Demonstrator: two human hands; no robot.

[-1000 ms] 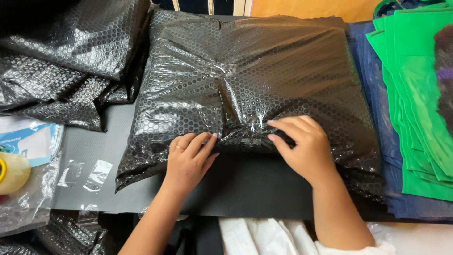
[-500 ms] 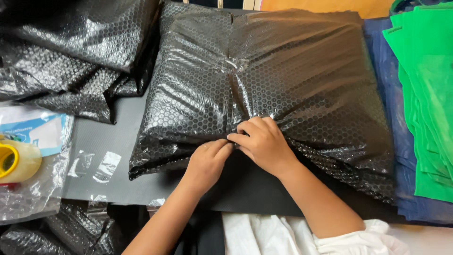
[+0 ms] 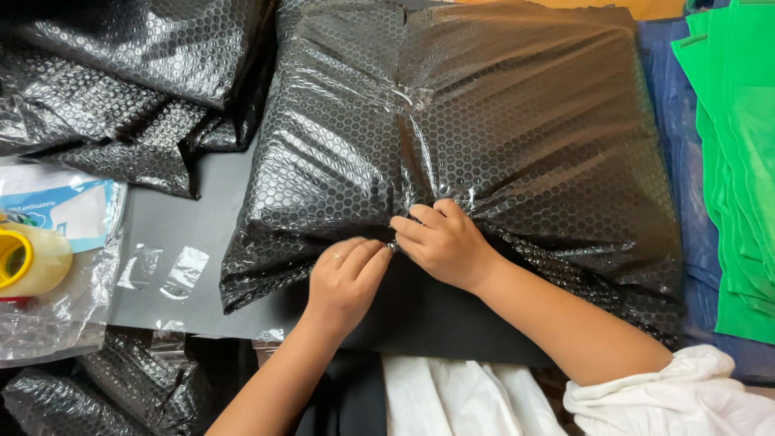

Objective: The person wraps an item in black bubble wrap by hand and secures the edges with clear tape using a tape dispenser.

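Black bubble-wrapped parcel (image 3: 484, 137), table centre: left hand (image 3: 345, 278) and right hand (image 3: 442, 242) pinching gathered wrap at near edge; tape roll (image 3: 28, 260) at left edge.

A single head-worn camera looks steeply down, close over the worktop (image 3: 210, 242); the wearer's forearms enter from the bottom edge.

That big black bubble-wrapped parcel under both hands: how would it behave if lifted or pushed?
The bubble-wrapped parcel looks pillowy and creased, so probably soft and saggy rather than stiff. Its glossy film may slip under the left hand and right hand. Broad and flat on the dark mat, it should slide, not roll or tip.
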